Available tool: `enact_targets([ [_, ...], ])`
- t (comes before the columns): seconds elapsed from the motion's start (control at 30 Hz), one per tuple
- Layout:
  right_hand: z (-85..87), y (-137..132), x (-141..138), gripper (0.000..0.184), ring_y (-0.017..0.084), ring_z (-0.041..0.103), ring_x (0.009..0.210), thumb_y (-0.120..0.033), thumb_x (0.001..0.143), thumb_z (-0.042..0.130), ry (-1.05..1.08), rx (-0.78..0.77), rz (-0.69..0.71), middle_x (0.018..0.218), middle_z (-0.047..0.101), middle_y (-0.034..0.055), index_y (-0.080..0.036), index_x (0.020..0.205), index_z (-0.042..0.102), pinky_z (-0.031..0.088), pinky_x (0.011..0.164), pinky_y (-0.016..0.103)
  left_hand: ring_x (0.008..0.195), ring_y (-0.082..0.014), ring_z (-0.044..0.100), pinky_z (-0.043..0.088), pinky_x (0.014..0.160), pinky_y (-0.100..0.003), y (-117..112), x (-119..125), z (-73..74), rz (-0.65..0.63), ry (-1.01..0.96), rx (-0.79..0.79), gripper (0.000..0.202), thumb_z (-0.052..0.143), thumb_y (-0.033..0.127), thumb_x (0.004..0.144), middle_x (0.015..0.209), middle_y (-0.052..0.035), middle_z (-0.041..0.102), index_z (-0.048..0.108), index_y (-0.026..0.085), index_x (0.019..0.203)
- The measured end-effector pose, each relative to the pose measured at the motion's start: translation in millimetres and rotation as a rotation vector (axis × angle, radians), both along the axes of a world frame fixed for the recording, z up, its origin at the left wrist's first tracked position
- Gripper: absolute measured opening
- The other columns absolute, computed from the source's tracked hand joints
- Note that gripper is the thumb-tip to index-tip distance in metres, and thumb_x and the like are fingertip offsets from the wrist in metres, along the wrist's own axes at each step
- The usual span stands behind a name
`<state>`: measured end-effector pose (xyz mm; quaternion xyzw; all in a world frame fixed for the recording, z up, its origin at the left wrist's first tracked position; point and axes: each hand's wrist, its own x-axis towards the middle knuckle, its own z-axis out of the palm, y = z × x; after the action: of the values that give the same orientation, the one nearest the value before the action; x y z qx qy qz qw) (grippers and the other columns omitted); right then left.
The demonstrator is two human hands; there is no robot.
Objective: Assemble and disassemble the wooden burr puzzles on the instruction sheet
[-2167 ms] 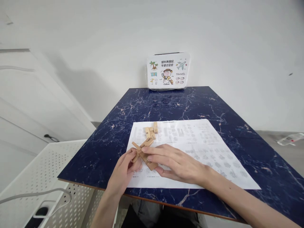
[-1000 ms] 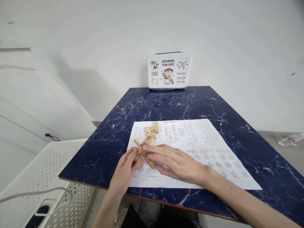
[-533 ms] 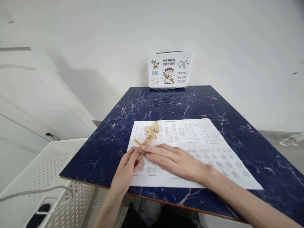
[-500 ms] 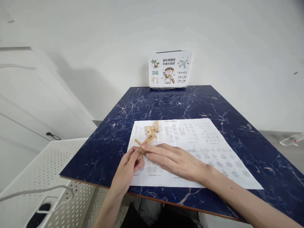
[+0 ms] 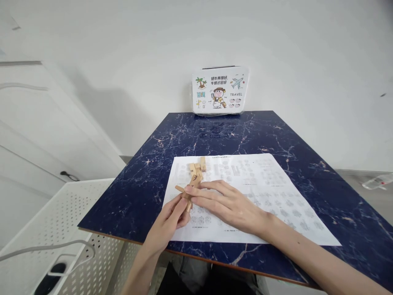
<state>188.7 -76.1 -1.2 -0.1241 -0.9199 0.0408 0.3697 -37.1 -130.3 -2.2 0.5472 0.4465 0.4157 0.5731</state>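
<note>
Both my hands hold notched wooden puzzle pieces (image 5: pixel 179 189) that cross one another low over the printed sheet (image 5: pixel 294 192). My left hand (image 5: pixel 168 219) pinches them from below left, thumb and fingers closed. From the right, my right hand (image 5: pixel 229 203) has its thumb and fingers closed on the same pieces, covering part of them. Just beyond the fingertips is a wooden block with a black mark (image 5: pixel 195 178); whether it joins the held pieces, I cannot tell. Several loose wooden blocks (image 5: pixel 203 163) lie behind it on the sheet.
A white case with cartoon prints (image 5: pixel 219 92) stands at the back of the dark blue marbled table (image 5: pixel 215 139), against the wall. To the left, below table height, is a white perforated stand (image 5: pixel 70 213) with a grey cable (image 5: pixel 46 247).
My left hand has moved slightly right and turned the held pieces, so the protruding stick lies flatter. My right hand's fingers have shifted a little on them.
</note>
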Motion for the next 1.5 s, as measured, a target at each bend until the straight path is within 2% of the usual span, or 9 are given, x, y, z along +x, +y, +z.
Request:
enact_targets([
  [0.27, -6.0, -0.2, -6.1, 0.058, 0.028, 0.045, 0.147, -0.01, 0.1, 0.054, 0.245, -0.241, -0.089, 0.16, 0.043, 0.0168, -0.025, 0.153, 0.035, 0.052, 0.109, 0.051, 0.056, -0.0125, 0.022, 0.021, 0.06, -0.033, 0.0, -0.6, 2.4, 0.013, -0.111, -0.013, 0.041, 0.048, 0.049, 0.106, 0.059, 0.007, 0.031, 0.044, 0.021, 0.076],
  [0.33, -5.4, -0.5, -5.9, 0.052, 0.029, 0.056, 0.134, -0.015, 0.099, 0.058, 0.349, -0.395, -0.109, 0.148, 0.053, 0.0179, -0.024, 0.148, 0.04, 0.055, 0.103, 0.05, 0.057, -0.0126, 0.023, 0.021, 0.061, -0.033, 0.0, -2.4, 0.4, -0.006, -0.131, -0.018, 0.043, 0.048, 0.049, 0.106, 0.06, 0.0063, 0.032, 0.042, 0.021, 0.074],
  [0.43, -4.0, -1.1, -6.0, 0.032, 0.022, 0.069, 0.102, -0.026, 0.105, 0.054, 0.316, -0.716, -0.041, 0.115, 0.07, 0.0105, -0.022, 0.137, 0.051, 0.059, 0.089, 0.041, 0.058, -0.0122, 0.023, 0.021, 0.06, -0.032, -0.7, -4.9, -2.7, -0.051, -0.11, 0.0, 0.046, 0.049, 0.051, 0.106, 0.062, 0.0054, 0.033, 0.043, 0.02, 0.072],
  [0.53, -4.7, -1.9, -7.8, 0.024, 0.015, 0.067, 0.074, -0.038, 0.11, 0.046, 0.226, -1.008, 0.088, 0.086, 0.07, 0.0027, -0.02, 0.11, 0.062, 0.055, 0.072, 0.03, 0.057, -0.0118, 0.024, 0.02, 0.059, -0.032, -1.8, -6.1, -3.4, -0.085, -0.06, 0.02, 0.047, 0.049, 0.052, 0.106, 0.062, 0.0051, 0.034, 0.046, 0.019, 0.072],
  [0.63, -6.9, -2.5, -9.1, 0.032, 0.011, 0.057, 0.061, -0.044, 0.11, 0.047, 0.241, -1.121, 0.151, 0.077, 0.066, -0.0001, -0.019, 0.097, 0.061, 0.048, 0.063, 0.026, 0.056, -0.0117, 0.023, 0.019, 0.059, -0.032, -2.4, -7.2, -3.4, -0.119, -0.046, 0.017, 0.046, 0.048, 0.053, 0.106, 0.062, 0.0051, 0.034, 0.052, 0.018, 0.076],
  [0.83, -5.5, -3.2, -6.3, 0.036, 0.011, 0.049, 0.058, -0.048, 0.108, 0.05, 0.213, -1.066, 0.098, 0.068, 0.058, -0.003, -0.019, 0.094, 0.064, 0.039, 0.058, 0.024, 0.056, -0.0114, 0.02, 0.018, 0.059, -0.032, -2.0, -11.6, -5.5, -0.179, -0.058, -0.023, 0.036, 0.051, 0.05, 0.105, 0.062, 0.0068, 0.03, 0.062, 0.016, 0.096],
  [1.03, -0.5, -5.2, -6.1, 0.035, 0.014, 0.061, 0.074, -0.045, 0.109, 0.048, 0.169, -0.922, 0.074, 0.087, 0.07, 0.0032, -0.019, 0.096, 0.067, 0.046, 0.065, 0.025, 0.057, -0.0106, 0.018, 0.018, 0.058, -0.03, -2.7, -12.5, -5.7, -0.198, -0.101, -0.034, 0.037, 0.049, 0.049, 0.106, 0.064, 0.0071, 0.027, 0.065, 0.016, 0.104],
  [1.3, -3.0, -6.2, -6.4, 0.033, 0.016, 0.065, 0.076, -0.042, 0.11, 0.047, 0.181, -0.817, 0.09, 0.09, 0.072, 0.0046, -0.02, 0.097, 0.068, 0.051, 0.069, 0.026, 0.062, -0.0133, 0.034, 0.032, 0.062, -0.029, -2.9, -11.3, -9.2, -0.087, -0.081, -0.038, 0.038, 0.057, 0.05, 0.101, 0.066, 0.0023, 0.043, 0.071, 0.015, 0.107],
  [1.5, -3.8, -6.7, -7.1, 0.028, 0.017, 0.069, 0.083, -0.04, 0.109, 0.051, 0.179, -0.798, 0.088, 0.098, 0.075, 0.0061, -0.02, 0.105, 0.07, 0.055, 0.075, 0.027, 0.065, -0.0153, 0.046, 0.038, 0.06, -0.028, -6.8, -9.4, -15.1, 0.171, -0.095, -0.027, 0.043, 0.068, 0.056, 0.093, 0.078, -0.0031, 0.058, 0.071, 0.02, 0.116],
])
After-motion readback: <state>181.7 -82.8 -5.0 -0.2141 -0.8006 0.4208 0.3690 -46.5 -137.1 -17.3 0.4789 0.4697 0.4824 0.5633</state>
